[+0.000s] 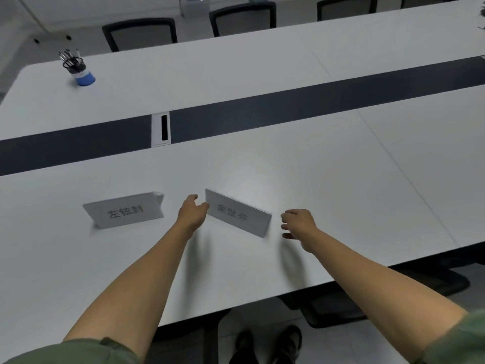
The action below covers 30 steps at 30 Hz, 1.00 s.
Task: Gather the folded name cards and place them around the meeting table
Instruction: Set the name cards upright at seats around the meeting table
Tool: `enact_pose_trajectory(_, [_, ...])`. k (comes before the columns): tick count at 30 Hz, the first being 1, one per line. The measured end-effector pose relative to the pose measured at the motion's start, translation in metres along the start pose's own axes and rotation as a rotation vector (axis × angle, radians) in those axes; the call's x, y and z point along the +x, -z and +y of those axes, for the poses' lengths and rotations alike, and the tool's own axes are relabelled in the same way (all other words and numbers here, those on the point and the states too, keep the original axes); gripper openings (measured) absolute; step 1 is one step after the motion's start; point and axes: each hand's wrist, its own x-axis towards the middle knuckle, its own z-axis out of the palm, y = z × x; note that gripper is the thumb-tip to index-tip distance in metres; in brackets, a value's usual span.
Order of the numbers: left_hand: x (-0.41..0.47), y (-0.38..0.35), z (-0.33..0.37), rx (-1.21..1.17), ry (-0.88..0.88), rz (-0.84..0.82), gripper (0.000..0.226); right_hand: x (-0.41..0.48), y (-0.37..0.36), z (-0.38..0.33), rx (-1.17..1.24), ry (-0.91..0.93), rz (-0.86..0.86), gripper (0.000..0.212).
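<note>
Two folded white name cards stand on the white meeting table (288,166). The left name card (126,211) stands by itself, untouched, its printed face toward me. The right name card (237,214) stands at an angle in front of me. My left hand (193,210) is at this card's left end, fingers touching or nearly touching its edge. My right hand (299,222) hovers just right of the card's right end, fingers spread and apart from it.
A dark strip (288,106) runs along the table's middle, with a white cable hatch (161,130) set in it. A blue pen holder (78,69) with pens stands at the far left. Black chairs (242,18) line the far side. The table's near edge runs diagonally at the lower right.
</note>
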Motion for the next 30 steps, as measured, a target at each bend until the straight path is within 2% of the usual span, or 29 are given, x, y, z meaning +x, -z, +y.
enact_pose_trajectory(6, [0.029,-0.012,0.013,-0.008,0.027,0.001,0.061,0.014,-0.020,-0.008,-0.010,-0.039,-0.062,0.021])
enact_pose_trajectory(9, [0.040,-0.022,0.020,-0.002,0.021,-0.008,0.043,0.021,-0.027,-0.012,0.034,-0.057,-0.084,0.007])
enact_pose_trajectory(13, [0.052,-0.040,0.026,-0.002,0.040,0.042,0.030,0.031,-0.018,-0.024,0.071,-0.080,-0.085,0.010])
enact_pose_trajectory(16, [0.063,-0.053,0.039,-0.026,0.029,0.036,0.015,0.046,0.004,-0.037,0.089,-0.083,-0.038,0.023])
enact_pose_trajectory(21, [0.062,-0.086,0.069,-0.027,0.007,-0.057,0.045,0.074,0.059,-0.059,0.081,-0.053,0.045,0.033])
enact_pose_trajectory(27, [0.063,-0.141,0.111,-0.083,-0.016,-0.111,0.023,0.120,0.125,-0.090,0.025,0.040,0.066,0.032])
enact_pose_trajectory(30, [0.065,-0.166,0.135,-0.117,0.008,-0.112,0.023,0.147,0.153,-0.103,-0.012,0.069,0.042,0.031])
